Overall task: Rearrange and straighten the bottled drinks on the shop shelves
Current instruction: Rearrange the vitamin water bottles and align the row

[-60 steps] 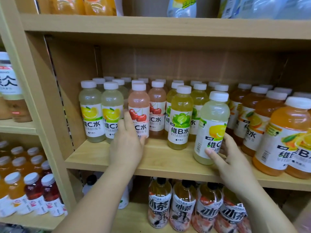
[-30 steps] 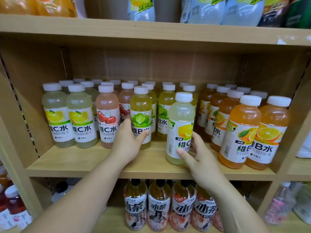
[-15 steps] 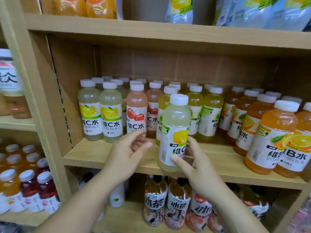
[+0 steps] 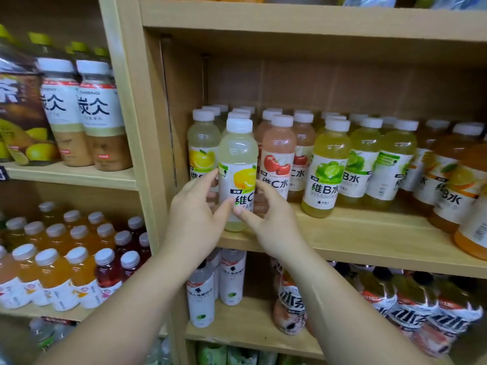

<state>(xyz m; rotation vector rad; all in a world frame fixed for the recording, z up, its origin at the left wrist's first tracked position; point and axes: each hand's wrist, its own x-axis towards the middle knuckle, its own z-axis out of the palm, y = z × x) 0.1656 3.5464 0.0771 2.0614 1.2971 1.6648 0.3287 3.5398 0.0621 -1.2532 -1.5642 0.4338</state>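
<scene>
Lemon bottle (image 4: 238,175): pale drink, white cap, upright, held between both your hands at the front of the shelf (image 4: 355,241), near its left end. Whether its base rests on the board or hangs just above it, you cannot tell.
Left hand (image 4: 196,214): curled round the bottle's left side, with your thumb laid across the front of the label and your fingers reaching behind.
Right hand (image 4: 271,219): curled round the right side, thumb tip on the label just beside your left thumb, fingers tucked behind.
Second lemon bottle (image 4: 203,143): stands just to the left and farther back, its label partly hidden by your left fingers.
Cherry bottle (image 4: 278,156): pink, upright, just right of the one you hold.
Lime bottle (image 4: 326,167): yellow-green, right of the cherry one, set forward of its row.
Orange bottles (image 4: 453,180): at the right end of the shelf, the nearest cut off by the frame edge.
Tea bottles (image 4: 79,114): tall, in the bay to your left.
</scene>
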